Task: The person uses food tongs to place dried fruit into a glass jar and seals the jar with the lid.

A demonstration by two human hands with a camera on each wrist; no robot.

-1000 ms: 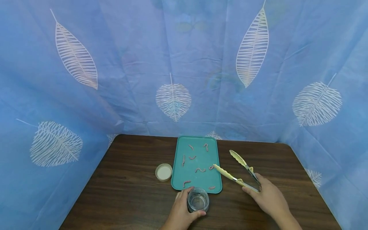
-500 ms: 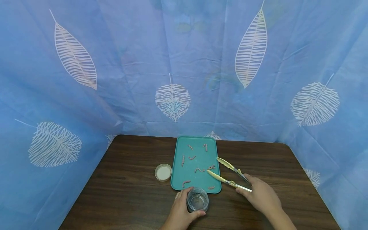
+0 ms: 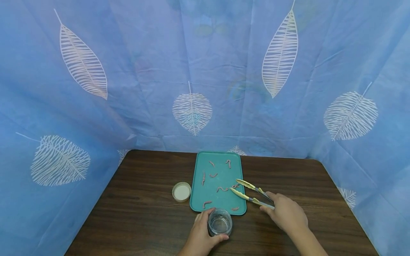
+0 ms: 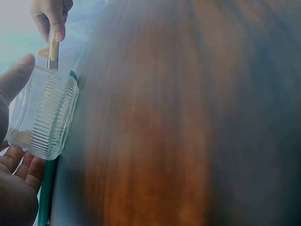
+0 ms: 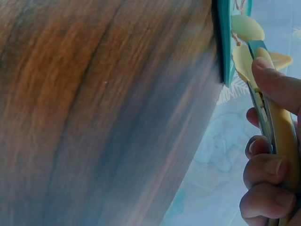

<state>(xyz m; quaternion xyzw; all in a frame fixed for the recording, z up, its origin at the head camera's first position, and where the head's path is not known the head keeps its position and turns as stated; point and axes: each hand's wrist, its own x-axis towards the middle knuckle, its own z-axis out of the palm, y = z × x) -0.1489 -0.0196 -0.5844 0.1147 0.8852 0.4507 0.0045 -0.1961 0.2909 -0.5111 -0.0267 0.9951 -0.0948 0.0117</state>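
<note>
My left hand [image 3: 202,233] grips a clear glass jar [image 3: 220,221] standing on the table at the tray's near edge; thumb and fingers curl round its sides, and nothing shows inside it. My right hand [image 3: 286,212] holds a pair of tongs [image 3: 256,201] with pale yellow tips and metal arms. The spread tips reach over the right side of a teal tray [image 3: 221,158], one on each side of a small pink worm-like piece [image 3: 235,186]. Several similar pieces lie scattered on the tray. In the right wrist view, fingers and thumb wrap the tongs [image 5: 282,127].
A round lid [image 3: 181,192] with a pale inside lies left of the tray. The dark wooden table [image 3: 141,213] ends at a blue curtain [image 3: 144,106] with white leaf prints, which hangs behind and at both sides.
My right hand has moved left with the tongs, bringing their tips over the tray and closer together around one pink piece. The left hand and jar have stayed in place.
</note>
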